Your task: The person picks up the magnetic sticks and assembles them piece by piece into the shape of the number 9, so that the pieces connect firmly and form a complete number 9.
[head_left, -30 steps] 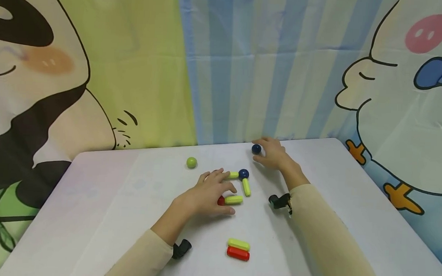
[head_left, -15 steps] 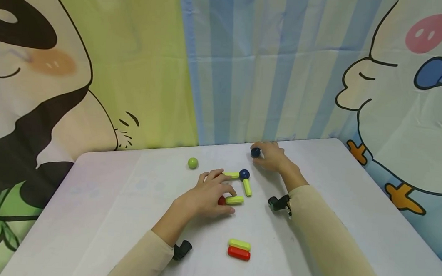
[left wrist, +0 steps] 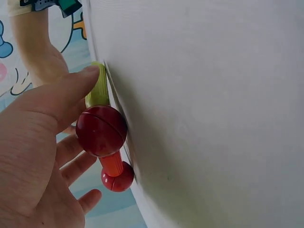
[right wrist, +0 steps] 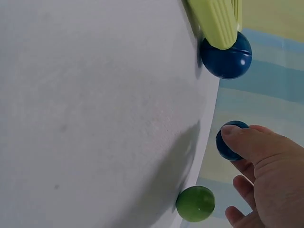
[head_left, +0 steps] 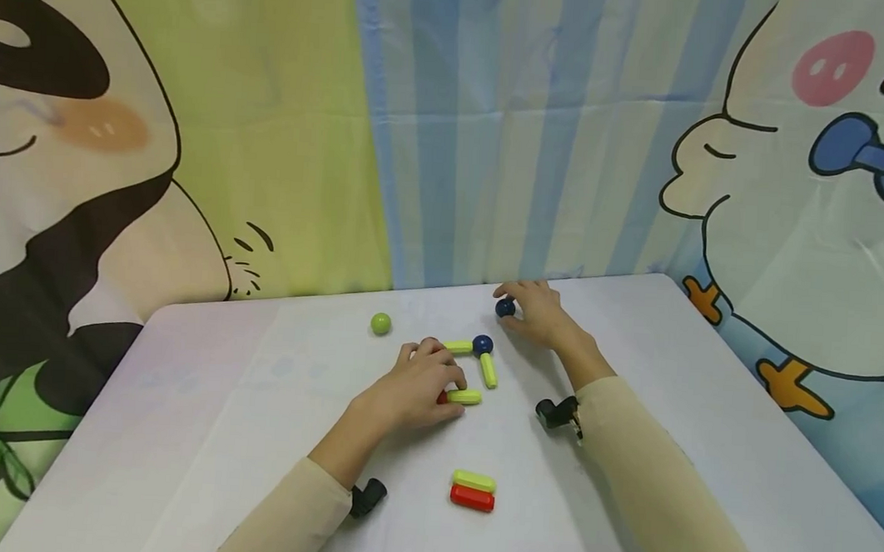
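My left hand is over a joined piece of balls and rods. In the left wrist view its thumb lies on a yellow rod, pinching it, beside a red ball. A short orange-red rod links that ball to a second red ball. Two more yellow rods meet at a dark blue ball; the left fingers hide one rod's far end. My right hand pinches a separate blue ball between thumb and fingers near the back edge.
A green ball lies on the white table at the back, left of the hands. Nearer the front, a loose yellow rod lies alongside a red rod. A printed curtain hangs behind the table.
My right fingers have closed on the blue ball and drawn it slightly toward the front. The left thumb and index finger have closed in on the yellow rod.
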The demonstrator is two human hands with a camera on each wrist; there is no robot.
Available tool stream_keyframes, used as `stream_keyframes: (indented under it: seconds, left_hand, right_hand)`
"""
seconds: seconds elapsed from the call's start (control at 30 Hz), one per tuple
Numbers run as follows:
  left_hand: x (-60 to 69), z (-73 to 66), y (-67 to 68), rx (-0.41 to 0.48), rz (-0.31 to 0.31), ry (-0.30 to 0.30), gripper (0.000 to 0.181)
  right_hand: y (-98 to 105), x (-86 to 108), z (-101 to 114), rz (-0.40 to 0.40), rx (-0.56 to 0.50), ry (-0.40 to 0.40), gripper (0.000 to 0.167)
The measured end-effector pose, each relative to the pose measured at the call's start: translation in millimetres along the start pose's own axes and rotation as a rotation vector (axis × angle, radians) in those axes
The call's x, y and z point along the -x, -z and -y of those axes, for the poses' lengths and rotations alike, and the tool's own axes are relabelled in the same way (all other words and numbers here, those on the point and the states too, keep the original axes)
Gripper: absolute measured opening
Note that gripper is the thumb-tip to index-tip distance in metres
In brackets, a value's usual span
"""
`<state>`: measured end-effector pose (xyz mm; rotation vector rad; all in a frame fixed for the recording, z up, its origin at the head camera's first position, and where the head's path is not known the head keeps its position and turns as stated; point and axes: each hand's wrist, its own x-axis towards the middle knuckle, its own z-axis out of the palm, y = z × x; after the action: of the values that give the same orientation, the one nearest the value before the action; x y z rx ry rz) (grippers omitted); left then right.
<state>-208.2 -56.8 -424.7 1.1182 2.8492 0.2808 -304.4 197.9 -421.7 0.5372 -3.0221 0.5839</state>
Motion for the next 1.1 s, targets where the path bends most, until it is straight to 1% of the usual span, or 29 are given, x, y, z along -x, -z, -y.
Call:
stream_keyframes:
  seconds: [0.13, 0.23, 0.33, 0.47, 0.63, 0.83, 0.93, 1.1]
  left_hand:
    - [-4.4, -2.0, -2.7, -0.023, -0.010, 0.002, 0.025]
    - [-6.9, -2.3, -4.3, -0.010, -0.010, -0.003, 0.023]
    - [-9.0, -2.2, -4.9, -0.005, -0.004, -0.004, 0.018]
    - [-10.4, -2.7, -4.0, 0.006, 0.012, 0.001, 0.013]
    - [-13.4, -3.5, -1.1, 0.045, 0.015, 0.002, 0.011]
    - [-21.8, -5.0, 3.6, 0.079, -0.031, -0.018, 0.008]
    - [-21.7, -3.8, 2.4, 0.088, -0.050, -0.014, 0.011]
    - [-13.8, -0.6, -0.4, 0.116, -0.030, 0.020, 0.015]
  right_hand:
    - [6.2, 8.5, 1.8, 0.008, 0.024, 0.019, 0.040]
    - [9.1, 16.2, 3.9, 0.002, 0.035, 0.030, 0.039]
    - [11.0, 25.0, 5.7, -0.023, 0.037, 0.055, 0.038]
    - [14.7, 39.0, 8.6, -0.069, 0.011, 0.124, 0.038]
    - [23.0, 57.4, 10.3, -0.080, -0.093, 0.194, 0.037]
    - [34.7, 75.6, 10.1, -0.034, -0.213, 0.193, 0.036]
    - [31.9, 84.0, 12.6, -0.013, -0.278, 0.196, 0.034]
    - [14.9, 94.7, 16.6, 0.062, -0.374, 0.215, 0.034]
